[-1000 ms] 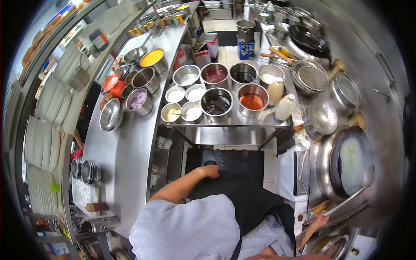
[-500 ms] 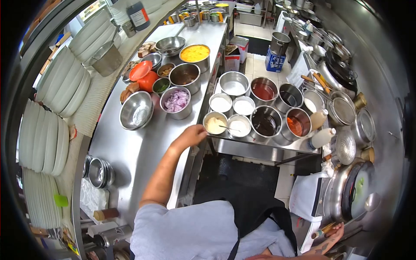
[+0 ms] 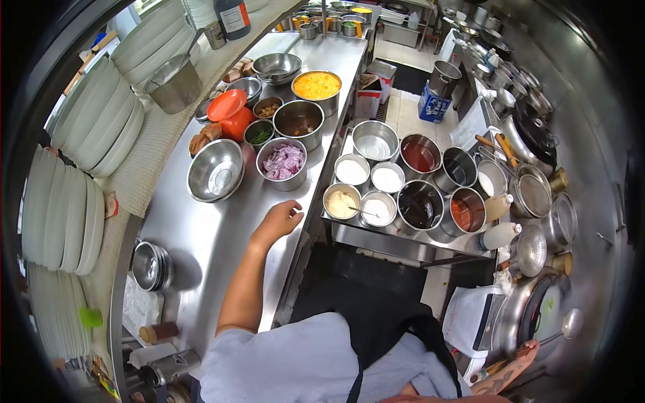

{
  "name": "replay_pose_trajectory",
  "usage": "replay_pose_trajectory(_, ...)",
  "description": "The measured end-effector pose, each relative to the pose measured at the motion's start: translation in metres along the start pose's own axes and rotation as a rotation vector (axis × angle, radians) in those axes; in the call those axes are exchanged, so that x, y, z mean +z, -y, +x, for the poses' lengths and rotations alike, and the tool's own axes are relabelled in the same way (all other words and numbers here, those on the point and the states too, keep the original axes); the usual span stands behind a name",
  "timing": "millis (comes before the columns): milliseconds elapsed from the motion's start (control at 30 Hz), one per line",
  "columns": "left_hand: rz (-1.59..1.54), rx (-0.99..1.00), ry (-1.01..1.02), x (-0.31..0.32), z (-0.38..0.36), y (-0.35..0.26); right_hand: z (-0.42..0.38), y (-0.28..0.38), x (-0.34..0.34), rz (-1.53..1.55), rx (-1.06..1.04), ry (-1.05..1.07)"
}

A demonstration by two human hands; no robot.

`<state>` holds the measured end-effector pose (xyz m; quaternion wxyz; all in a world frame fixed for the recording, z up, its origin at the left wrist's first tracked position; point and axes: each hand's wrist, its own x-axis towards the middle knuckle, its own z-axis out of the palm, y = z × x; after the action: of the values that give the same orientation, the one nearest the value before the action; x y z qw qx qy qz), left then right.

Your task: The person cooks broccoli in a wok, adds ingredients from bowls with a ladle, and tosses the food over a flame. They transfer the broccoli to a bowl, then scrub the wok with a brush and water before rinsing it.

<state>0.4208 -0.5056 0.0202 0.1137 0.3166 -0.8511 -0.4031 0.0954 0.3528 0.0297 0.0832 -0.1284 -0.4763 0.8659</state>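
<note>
My left hand [image 3: 281, 219] hovers over the steel counter, just below a steel pot of sliced red onion [image 3: 282, 163]. Its fingers are loosely bent and apart, with nothing visible in them. At the lower right, my right hand [image 3: 529, 352] is wrapped round a long-handled ladle [image 3: 572, 323]. The ladle's bowl is beside the wok [image 3: 549, 310] on the stove, where bits of green show. To the right of my left hand, a small pot of pale yellow seasoning [image 3: 340, 200] and a pot of white powder with a spoon [image 3: 377, 208] stand on the side table.
Pots of dark and red sauce [image 3: 420, 205] crowd the side table. An empty steel bowl [image 3: 215, 170], an orange bowl [image 3: 227, 104] and a pot of yellow food [image 3: 316, 85] sit on the counter. Stacked plates [image 3: 64, 208] line the left shelf. Squeeze bottles [image 3: 500, 236] stand near the stove.
My left hand has moved left, from beside the pale yellow seasoning pot to over the counter. The right hand stays on the ladle. The view has shifted slightly.
</note>
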Motion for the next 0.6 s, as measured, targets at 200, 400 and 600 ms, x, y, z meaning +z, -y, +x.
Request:
replay_pose_trajectory(200,0.067,-0.035,-0.174,-0.045,0.013,0.009,0.029,-0.011,0.031,0.109,0.136,0.155)
replay_pose_trajectory(400,0.070,0.037,-0.377,-0.092,0.109,0.038,-0.012,-0.047,0.154,0.250,0.179,0.478)
replay_pose_trajectory(600,0.220,0.097,-0.474,-0.146,0.255,0.112,-0.098,-0.111,0.322,0.334,0.363,0.717)
